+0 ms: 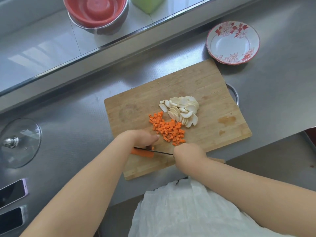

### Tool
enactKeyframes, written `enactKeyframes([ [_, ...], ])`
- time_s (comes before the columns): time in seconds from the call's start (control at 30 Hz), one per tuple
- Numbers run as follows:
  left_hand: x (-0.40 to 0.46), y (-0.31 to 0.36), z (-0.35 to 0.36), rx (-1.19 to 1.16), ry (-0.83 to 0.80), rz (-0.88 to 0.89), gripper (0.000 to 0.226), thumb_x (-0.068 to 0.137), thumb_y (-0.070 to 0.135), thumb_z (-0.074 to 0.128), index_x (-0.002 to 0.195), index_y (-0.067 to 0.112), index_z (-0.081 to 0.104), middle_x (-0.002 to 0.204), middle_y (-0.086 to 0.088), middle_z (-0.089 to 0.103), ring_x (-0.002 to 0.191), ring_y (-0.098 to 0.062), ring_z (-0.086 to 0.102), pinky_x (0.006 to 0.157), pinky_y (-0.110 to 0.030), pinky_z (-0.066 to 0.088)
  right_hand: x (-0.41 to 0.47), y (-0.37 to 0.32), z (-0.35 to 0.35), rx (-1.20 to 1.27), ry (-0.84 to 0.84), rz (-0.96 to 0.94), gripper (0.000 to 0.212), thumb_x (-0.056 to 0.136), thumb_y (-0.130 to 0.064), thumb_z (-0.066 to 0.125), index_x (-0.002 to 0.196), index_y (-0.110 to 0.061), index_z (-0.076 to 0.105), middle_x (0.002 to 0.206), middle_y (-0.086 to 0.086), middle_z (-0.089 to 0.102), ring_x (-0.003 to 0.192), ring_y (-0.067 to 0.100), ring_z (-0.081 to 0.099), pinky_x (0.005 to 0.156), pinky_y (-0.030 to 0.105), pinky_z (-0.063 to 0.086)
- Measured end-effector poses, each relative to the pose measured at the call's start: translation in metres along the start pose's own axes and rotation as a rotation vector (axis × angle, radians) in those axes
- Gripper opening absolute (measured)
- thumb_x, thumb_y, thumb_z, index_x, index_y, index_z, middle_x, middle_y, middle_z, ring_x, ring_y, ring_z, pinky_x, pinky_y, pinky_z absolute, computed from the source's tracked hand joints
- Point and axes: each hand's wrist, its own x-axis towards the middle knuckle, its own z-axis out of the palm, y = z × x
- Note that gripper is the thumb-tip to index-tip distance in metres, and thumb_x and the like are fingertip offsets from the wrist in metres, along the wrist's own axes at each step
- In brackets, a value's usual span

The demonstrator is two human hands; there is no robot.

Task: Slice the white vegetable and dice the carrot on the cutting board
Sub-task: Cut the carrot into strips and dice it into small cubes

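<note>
Orange carrot piece [142,153] lies at the cutting board's [213,93] near-left edge, pinned by the left hand [142,138] with fingers curled down; the right hand [189,153] is closed on the knife [153,151]. White slices [182,111] lie finished. Risk: the blade runs just beside the fingertips, and the short stub could roll.

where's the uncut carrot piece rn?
Head view: the uncut carrot piece lies at the cutting board's near-left edge, under the left hand, with the knife blade across it.
</note>
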Motion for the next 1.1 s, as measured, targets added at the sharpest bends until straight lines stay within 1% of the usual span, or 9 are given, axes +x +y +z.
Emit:
enactKeyframes([
  [0.07,0.001,-0.001,0.0,0.0,0.001,0.003,0.078,0.1,0.055,0.009,0.102,0.012,0.074,0.125,-0.008,0.057,0.116,-0.027,0.05,0.101,-0.04,0.032,-0.001,-0.002,0.0,-0.011,0.011,-0.004,0.024,0.089,0.001,0.049,0.101,-0.009,0.066,0.103,0.007,0.065,0.096,0.028,0.063,0.067,0.031,0.041],
  [0.17,0.003,-0.002,0.003,-0.007,0.02,0.005,0.077,0.099,0.057,0.011,0.101,0.012,0.073,0.123,-0.006,0.059,0.115,-0.026,0.051,0.103,-0.041,0.033,-0.002,-0.003,-0.001,-0.03,0.046,-0.012,0.02,0.087,0.004,0.051,0.094,-0.007,0.066,0.07,0.003,0.05,0.078,0.027,0.055,0.065,0.03,0.037],
  [0.27,-0.008,-0.006,-0.002,-0.17,0.206,0.008,0.068,0.099,0.057,0.017,0.1,0.014,0.071,0.111,-0.004,0.065,0.104,-0.023,0.057,0.094,-0.039,0.042,-0.004,0.0,0.001,-0.022,0.065,-0.007,0.018,0.087,0.004,0.051,0.088,-0.008,0.064,0.064,0.001,0.039,0.075,0.024,0.049,0.064,0.029,0.035],
  [0.4,-0.026,-0.023,-0.002,-0.512,1.069,0.144,0.036,0.101,0.036,0.038,0.086,0.01,0.059,0.08,0.0,0.06,0.074,-0.018,0.054,0.064,-0.036,0.043,-0.008,0.011,0.007,0.103,0.075,0.059,0.018,0.097,-0.014,0.047,0.101,-0.011,0.064,0.09,0.004,0.061,0.08,0.025,0.057,0.06,0.029,0.037],
  [0.5,-0.027,-0.043,0.025,-0.579,1.625,0.209,0.014,0.097,0.017,0.048,0.092,0.007,0.056,0.085,0.003,0.051,0.077,-0.012,0.045,0.07,-0.022,0.034,-0.005,0.018,0.015,0.252,0.096,0.13,0.019,0.098,-0.024,0.044,0.103,-0.014,0.059,0.089,0.003,0.059,0.074,0.025,0.05,0.059,0.029,0.036],
  [0.57,-0.012,-0.056,0.056,-0.389,1.584,0.322,0.015,0.093,0.019,0.051,0.097,0.006,0.057,0.091,-0.005,0.056,0.085,-0.018,0.049,0.077,-0.025,0.038,-0.004,0.021,0.018,0.329,0.115,0.158,0.021,0.098,-0.03,0.043,0.104,-0.016,0.058,0.082,0.001,0.054,0.071,0.024,0.049,0.058,0.029,0.038],
  [0.7,0.021,-0.074,0.11,0.073,1.198,0.455,0.037,0.09,0.044,0.052,0.108,0.014,0.061,0.11,-0.004,0.06,0.095,-0.025,0.055,0.08,-0.039,0.048,-0.005,0.021,0.017,0.468,0.108,0.192,0.028,0.098,-0.037,0.044,0.101,-0.015,0.061,0.077,0.001,0.055,0.072,0.024,0.054,0.061,0.029,0.042],
  [0.83,0.035,-0.081,0.125,0.107,1.069,0.428,0.049,0.087,0.052,0.049,0.117,0.015,0.061,0.116,-0.002,0.057,0.099,-0.024,0.055,0.08,-0.04,0.052,-0.004,0.02,0.017,0.503,0.096,0.208,0.029,0.097,-0.038,0.045,0.099,-0.014,0.061,0.076,0.002,0.058,0.072,0.023,0.057,0.059,0.028,0.043],
  [1.1,0.041,-0.062,0.135,-0.219,1.118,0.271,0.043,0.086,0.052,0.052,0.104,0.015,0.065,0.099,0.001,0.057,0.09,-0.019,0.05,0.07,-0.032,0.046,-0.003,0.011,0.029,0.425,0.115,0.228,0.027,0.1,-0.033,0.042,0.097,-0.015,0.062,0.066,-0.002,0.048,0.068,0.022,0.052,0.053,0.027,0.037],
])
